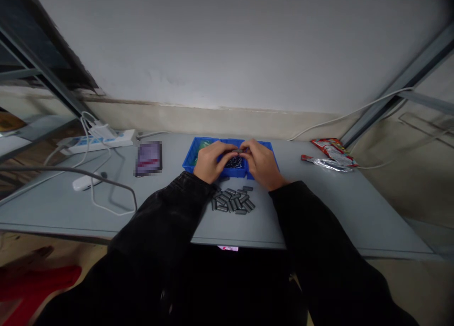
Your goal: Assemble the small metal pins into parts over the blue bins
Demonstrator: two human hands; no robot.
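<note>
My left hand and my right hand meet above a blue compartment tray. Between their fingertips they pinch a small dark grey cylinder, one hand at each end. Small dark metal parts, perhaps screws or pins, lie in the tray's middle compartment. Some greenish, clear-looking pieces sit in the left compartment. My right hand hides most of the right compartment. On the table just in front of the tray lies a loose pile of similar grey cylinders.
A grey table carries everything. At left are a white power strip with cables, a white plug-like device and a blurred-out rectangular object. Red and silver wrappers lie at right. Metal posts flank the table before the wall.
</note>
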